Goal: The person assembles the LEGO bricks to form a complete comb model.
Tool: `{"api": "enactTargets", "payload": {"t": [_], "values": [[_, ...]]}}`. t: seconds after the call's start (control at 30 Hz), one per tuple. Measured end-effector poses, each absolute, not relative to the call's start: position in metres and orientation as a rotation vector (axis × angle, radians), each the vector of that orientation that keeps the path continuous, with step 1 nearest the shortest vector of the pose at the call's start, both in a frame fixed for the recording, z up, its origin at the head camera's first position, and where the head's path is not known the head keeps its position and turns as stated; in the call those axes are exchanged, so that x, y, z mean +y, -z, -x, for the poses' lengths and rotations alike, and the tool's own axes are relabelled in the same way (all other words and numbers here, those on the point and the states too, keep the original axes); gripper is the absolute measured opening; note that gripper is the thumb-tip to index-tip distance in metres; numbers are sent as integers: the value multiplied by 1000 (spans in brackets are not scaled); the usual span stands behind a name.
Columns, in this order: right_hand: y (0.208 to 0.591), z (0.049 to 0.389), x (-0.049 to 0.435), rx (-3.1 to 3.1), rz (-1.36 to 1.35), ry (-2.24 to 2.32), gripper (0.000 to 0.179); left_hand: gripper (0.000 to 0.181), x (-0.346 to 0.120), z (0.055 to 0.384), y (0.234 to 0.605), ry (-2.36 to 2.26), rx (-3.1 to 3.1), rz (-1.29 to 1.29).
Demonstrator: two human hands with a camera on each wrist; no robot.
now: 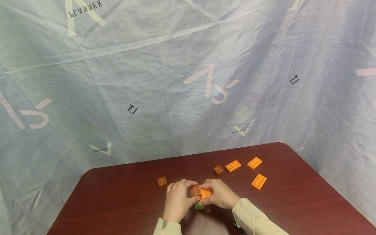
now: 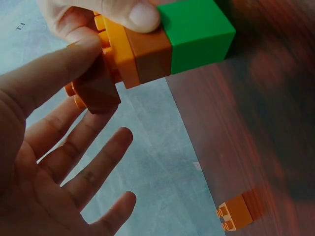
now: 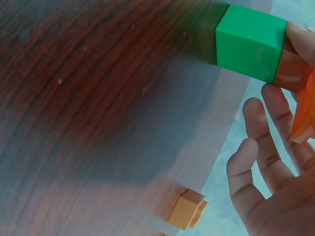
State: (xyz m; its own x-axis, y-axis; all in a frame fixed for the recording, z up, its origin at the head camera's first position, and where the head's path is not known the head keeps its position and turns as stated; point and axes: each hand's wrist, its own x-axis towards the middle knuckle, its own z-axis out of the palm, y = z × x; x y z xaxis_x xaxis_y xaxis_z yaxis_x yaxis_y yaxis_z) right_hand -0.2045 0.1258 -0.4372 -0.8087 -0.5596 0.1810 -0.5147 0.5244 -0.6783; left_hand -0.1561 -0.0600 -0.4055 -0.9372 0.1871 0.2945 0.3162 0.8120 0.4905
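Brick stack [image 2: 155, 54], near-centre of table [image 1: 123, 199]: we see it upright, long axis vert., green block [image 1: 199, 206] at base, studs up; its orange plate [image 1: 207, 193] appears to run L–R. R hand [image 1: 221, 193] grasps the stack; L hand [image 1: 179, 197] pinches a brown brick [image 1: 195, 190], tilted at the plate's left end; whether seated, we can't tell. Loose brown bricks [image 1: 162, 182] lie left & far; three loose plates [image 1: 259, 181] sit far right, btwn stack & table's far/right edges.
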Motion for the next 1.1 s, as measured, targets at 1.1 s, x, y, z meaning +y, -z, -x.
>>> {"api": "enactTargets", "payload": {"t": [1.1], "values": [[438,208,125,2698,971,1165,31,36,-46,162,393,339,-2782,566]]}}
